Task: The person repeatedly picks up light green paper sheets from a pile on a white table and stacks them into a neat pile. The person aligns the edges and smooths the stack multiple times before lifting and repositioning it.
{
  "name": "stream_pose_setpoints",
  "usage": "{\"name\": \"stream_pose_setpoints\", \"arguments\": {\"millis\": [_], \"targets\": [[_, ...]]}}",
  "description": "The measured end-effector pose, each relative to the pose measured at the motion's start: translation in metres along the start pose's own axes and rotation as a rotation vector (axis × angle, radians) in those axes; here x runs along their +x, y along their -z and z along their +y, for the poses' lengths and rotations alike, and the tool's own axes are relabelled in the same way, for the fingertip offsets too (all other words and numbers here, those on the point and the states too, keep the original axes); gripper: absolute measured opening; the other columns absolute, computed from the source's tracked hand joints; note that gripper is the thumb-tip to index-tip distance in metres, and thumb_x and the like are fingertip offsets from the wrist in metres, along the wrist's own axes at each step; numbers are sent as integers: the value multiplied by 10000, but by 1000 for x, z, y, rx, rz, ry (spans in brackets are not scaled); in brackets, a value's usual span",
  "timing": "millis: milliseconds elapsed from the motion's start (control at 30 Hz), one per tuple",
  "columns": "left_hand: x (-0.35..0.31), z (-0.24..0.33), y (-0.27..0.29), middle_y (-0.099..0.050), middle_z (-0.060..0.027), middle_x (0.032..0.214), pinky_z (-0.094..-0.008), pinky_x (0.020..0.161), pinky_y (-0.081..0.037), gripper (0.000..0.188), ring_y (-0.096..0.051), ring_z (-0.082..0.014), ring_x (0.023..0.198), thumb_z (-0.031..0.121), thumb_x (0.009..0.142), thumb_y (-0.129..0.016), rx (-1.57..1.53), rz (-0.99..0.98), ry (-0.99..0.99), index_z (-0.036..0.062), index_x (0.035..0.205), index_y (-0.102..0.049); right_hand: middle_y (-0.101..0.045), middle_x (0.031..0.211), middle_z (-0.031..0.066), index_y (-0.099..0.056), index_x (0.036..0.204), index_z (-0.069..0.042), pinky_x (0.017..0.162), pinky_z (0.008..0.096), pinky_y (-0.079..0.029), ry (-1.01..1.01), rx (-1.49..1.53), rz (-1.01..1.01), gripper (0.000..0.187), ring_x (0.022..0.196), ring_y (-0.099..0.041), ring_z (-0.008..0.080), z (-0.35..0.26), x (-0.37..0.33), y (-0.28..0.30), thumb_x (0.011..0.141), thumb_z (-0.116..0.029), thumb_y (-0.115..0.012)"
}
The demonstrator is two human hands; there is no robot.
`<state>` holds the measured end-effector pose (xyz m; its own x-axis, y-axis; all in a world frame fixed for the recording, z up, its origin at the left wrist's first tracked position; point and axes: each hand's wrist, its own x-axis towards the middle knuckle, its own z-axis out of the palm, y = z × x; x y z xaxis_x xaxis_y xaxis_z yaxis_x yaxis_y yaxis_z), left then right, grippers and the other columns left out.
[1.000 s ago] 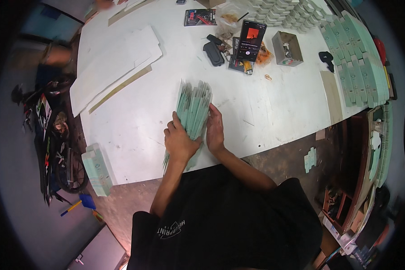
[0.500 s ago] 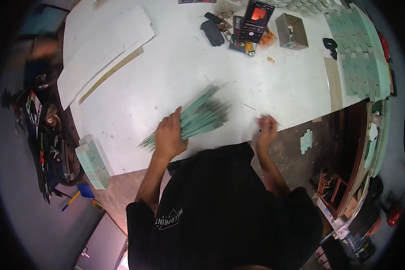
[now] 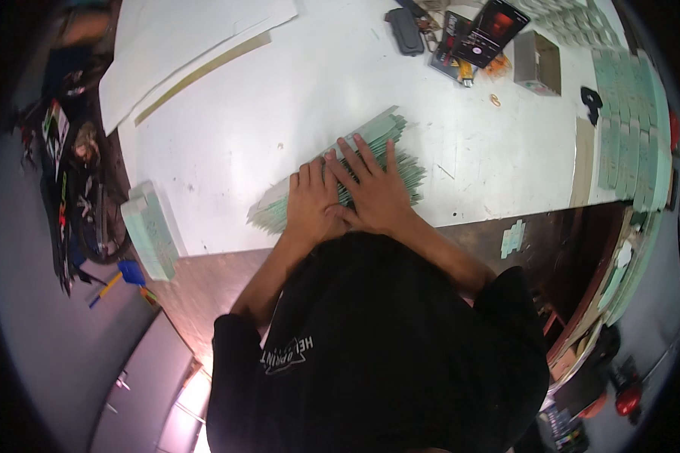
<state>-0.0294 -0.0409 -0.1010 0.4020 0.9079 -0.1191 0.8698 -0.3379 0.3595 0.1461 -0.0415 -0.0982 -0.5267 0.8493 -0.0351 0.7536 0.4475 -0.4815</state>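
Observation:
A fanned-out bundle of thin pale green card pieces point(image 3: 279, 198) lies aslant on the white table, close to my body. Both palms press down on it. My left hand point(image 3: 310, 202) rests flat over its near left part, fingers together and stretched out. My right hand point(image 3: 376, 189) is spread across the middle, its fingers apart and pointing away from me. The two hands touch at the thumbs. At the right end of the bundle the thin card edges point(image 3: 409, 177) stick out in uneven layers. The part beneath my palms is hidden.
A large white sheet point(image 3: 189, 45) covers the table's far left. Far right are a phone point(image 3: 491, 34), a black case point(image 3: 406, 32), an open carton point(image 3: 536, 64) and rows of green card stacks point(image 3: 631, 128). Another green stack point(image 3: 149, 230) stands at the left edge.
My right hand has come left from the table's edge onto the bundle. My left hand has shifted slightly right and now lies flat. The whole view has shifted a little.

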Motion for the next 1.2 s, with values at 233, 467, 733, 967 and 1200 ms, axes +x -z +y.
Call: {"name": "stream_pose_setpoints", "arguments": {"millis": [233, 467, 733, 967, 1200], "targets": [[-1, -3, 2, -630, -174, 1310, -489, 1005, -493, 869, -586, -370, 1150, 213, 606, -885, -138, -117, -41, 23, 1383, -544, -430, 1634, 235, -388, 1606, -24, 1277, 665, -85, -47, 833, 256, 701, 1568, -324, 424, 43, -21, 31, 1016, -356, -568], [9, 27, -3, -616, -191, 1322, -457, 1005, -452, 945, -569, -348, 1174, 291, 613, -888, -32, -140, -236, -14, 1432, -530, -432, 1613, 249, -414, 1569, 8, 1219, 761, -112, -59, 291, 303, 714, 1536, -346, 466, 30, -51, 43, 1002, -376, -614], [15, 16, 3, -549, -249, 1421, -523, 1125, -391, 1028, -531, -394, 1280, 591, 803, -788, -99, -201, -227, -18, 1554, -440, -317, 1674, 255, -366, 1631, -71, 1130, 861, -113, -208, -159, 13, 878, 1574, -228, 484, 23, -57, 2, 982, -616, -596], [91, -65, 38, -639, -210, 1413, -472, 1184, -401, 971, -580, -354, 1334, 812, 1017, -183, -806, -726, 46, 72, 1453, -638, -207, 1739, 223, -348, 1650, -93, 1138, 855, -95, -127, -34, 126, 902, 1616, -141, 454, -16, -25, 35, 986, -665, -559], [108, -82, 29, -643, -154, 1441, -470, 1219, -390, 1096, -556, -346, 1384, 858, 972, -51, -933, -740, 10, 69, 1393, -686, -220, 1745, 197, -360, 1646, -98, 1204, 773, -146, 56, -79, -46, 909, 1618, -171, 395, -34, -10, -24, 989, -710, -503]]}}
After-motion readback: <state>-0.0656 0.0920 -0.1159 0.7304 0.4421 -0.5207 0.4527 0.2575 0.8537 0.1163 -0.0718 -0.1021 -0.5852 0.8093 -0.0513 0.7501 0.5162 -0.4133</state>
